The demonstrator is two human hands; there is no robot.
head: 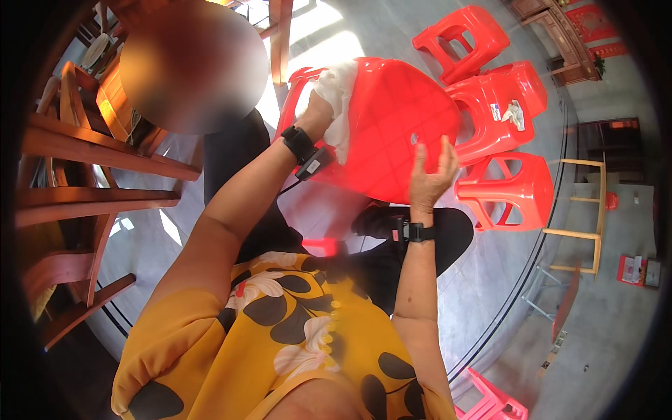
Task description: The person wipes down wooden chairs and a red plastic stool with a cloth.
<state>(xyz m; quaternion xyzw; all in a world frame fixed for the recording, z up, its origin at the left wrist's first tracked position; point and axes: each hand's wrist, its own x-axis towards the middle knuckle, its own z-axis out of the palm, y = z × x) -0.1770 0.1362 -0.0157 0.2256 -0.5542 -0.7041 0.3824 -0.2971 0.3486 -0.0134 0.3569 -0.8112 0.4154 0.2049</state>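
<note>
A red plastic stool (383,115) lies tilted before me, its broad seat marked with a faint grid and a small hole. My left hand (318,113) is on the left part of this stool, holding a crumpled white cloth (341,100) that covers most of its fingers. The cloth hangs down across the red surface. By the stool's lower right edge, my right hand (434,170) has its fingers apart and holds nothing. Whether its fingertips touch the edge, I cannot tell. Both wrists wear black straps with small devices.
Several red stools stand to the right, including an upper one (464,42) and a lower one (506,191). On the middle stool (483,113) lies crumpled tissue (514,115). Wooden furniture (110,152) fills the left. A blurred round patch hides the upper left. A wooden frame (598,215) leans farther right.
</note>
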